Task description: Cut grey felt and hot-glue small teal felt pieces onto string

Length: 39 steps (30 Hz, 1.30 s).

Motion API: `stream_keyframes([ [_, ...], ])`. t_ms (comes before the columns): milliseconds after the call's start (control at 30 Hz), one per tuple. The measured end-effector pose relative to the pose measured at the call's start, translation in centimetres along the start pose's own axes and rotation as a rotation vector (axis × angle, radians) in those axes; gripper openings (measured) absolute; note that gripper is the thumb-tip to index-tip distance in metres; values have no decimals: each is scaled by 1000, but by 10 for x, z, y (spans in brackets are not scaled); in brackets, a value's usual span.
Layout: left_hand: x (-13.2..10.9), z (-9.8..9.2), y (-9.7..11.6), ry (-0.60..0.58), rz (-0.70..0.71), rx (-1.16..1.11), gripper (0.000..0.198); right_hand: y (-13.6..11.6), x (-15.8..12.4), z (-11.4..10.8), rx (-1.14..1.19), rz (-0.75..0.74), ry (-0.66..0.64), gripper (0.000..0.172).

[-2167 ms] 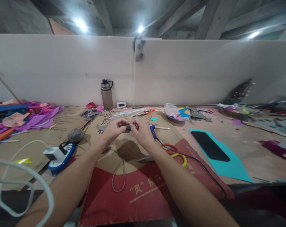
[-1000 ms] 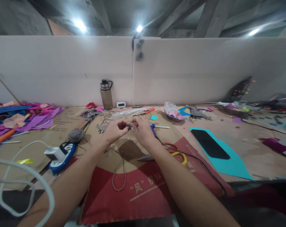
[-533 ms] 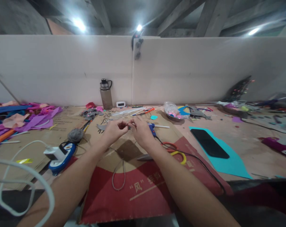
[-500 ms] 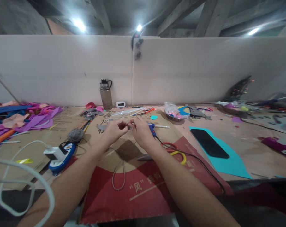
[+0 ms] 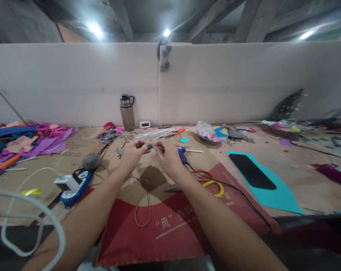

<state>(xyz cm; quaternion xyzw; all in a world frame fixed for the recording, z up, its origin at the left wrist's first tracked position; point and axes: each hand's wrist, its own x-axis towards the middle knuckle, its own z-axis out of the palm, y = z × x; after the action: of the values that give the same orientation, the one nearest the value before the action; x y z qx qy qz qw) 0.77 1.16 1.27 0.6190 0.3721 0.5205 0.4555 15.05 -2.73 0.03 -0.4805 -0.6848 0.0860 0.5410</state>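
Note:
My left hand [image 5: 133, 153] is closed in a pinch on a small dark green piece [image 5: 150, 146], too small to name more exactly. At its other side my right hand [image 5: 169, 155] has its fingers pinched together; what is between them is hidden. Both hands are above the cardboard sheet [image 5: 162, 244]. Below them lies a loop of thin grey cord [image 5: 142, 225]. Scissors with red and yellow handles [image 5: 221, 189] lie by my right forearm, partly covered by it. Behind my right hand is a blue glue gun [image 5: 182, 155].
A ball of grey yarn [image 5: 91, 161] and a blue power strip [image 5: 76, 195] are at the left. Purple felt scraps [image 5: 53, 145] lie farther left. A bottle [image 5: 127, 116] stands at the back. A phone [image 5: 252, 171] rests on turquoise sheet [image 5: 286, 197] at the right.
My hands have moved slightly apart, and the dark green piece between my fingertips now shows more clearly. The view has shifted a little; the things on the table look unmoved.

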Motion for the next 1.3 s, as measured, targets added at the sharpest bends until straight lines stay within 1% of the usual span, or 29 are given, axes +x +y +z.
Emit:
stream_keyframes([
  [100, 1, 0, -1, 5, -47, -153, 24, -2, -1, 2, 52, 20, 5, 7],
  [233, 1, 1, -1, 6, -79, -232, 26, -5, -1, 3, 104, 70, -4, 13],
  [400, 2, 3, -1, 79, -20, -224, 23, -2, -1, 6, 196, 191, -57, 21],
  [467, 4, 2, -1, 106, -11, -258, 24, -1, -2, 8, 206, 199, -92, 22],
  [533, 5, -1, 0, 125, -32, -325, 25, -1, -4, 10, 163, 156, -135, 21],
  [633, 9, -7, 0, 132, -71, -423, 25, -4, -9, 16, 50, 28, -225, 20],
  [767, 15, -17, -3, 145, -82, -541, 21, -9, -17, 24, -115, -95, -405, 24],
  [833, 19, -21, -4, 168, -81, -590, 16, -11, -16, 22, -185, -136, -489, 25],
  [900, 21, -25, -4, 192, -68, -613, 13, -11, -11, 15, -223, -145, -537, 25],
  [933, 22, -26, -4, 202, -54, -617, 12, -10, -7, 8, -239, -118, -538, 28],
  [967, 23, -27, -3, 212, -38, -618, 11, -7, -3, 0, -265, -68, -514, 32],
  [1000, 23, -28, -3, 220, -23, -618, 10, -4, 1, -9, -305, 2, -467, 36],
  [1033, 24, -29, -3, 226, -9, -618, 10, 1, 5, -18, -365, 86, -391, 40],
  [1067, 24, -30, -3, 231, 2, -617, 10, 8, 8, -28, -449, 170, -299, 41],
  [1100, 24, -31, -3, 234, 10, -617, 11, 16, 10, -37, -538, 234, -240, 39],
  [1133, 25, -31, -3, 235, 16, -616, 12, 24, 10, -44, -629, 315, -213, 39],
  [1167, 25, -31, -4, 235, 20, -615, 13, 32, 9, -50, -697, 386, -234, 39],
  [1200, 25, -31, -4, 233, 22, -613, 14, 41, 7, -53, -736, 460, -287, 38],
  [1233, 24, -30, -5, 228, 25, -611, 14, 48, 4, -54, -737, 509, -337, 36],
  [1300, 24, -29, -5, 208, 29, -601, 15, 59, 0, -51, -667, 582, -386, 29],
])
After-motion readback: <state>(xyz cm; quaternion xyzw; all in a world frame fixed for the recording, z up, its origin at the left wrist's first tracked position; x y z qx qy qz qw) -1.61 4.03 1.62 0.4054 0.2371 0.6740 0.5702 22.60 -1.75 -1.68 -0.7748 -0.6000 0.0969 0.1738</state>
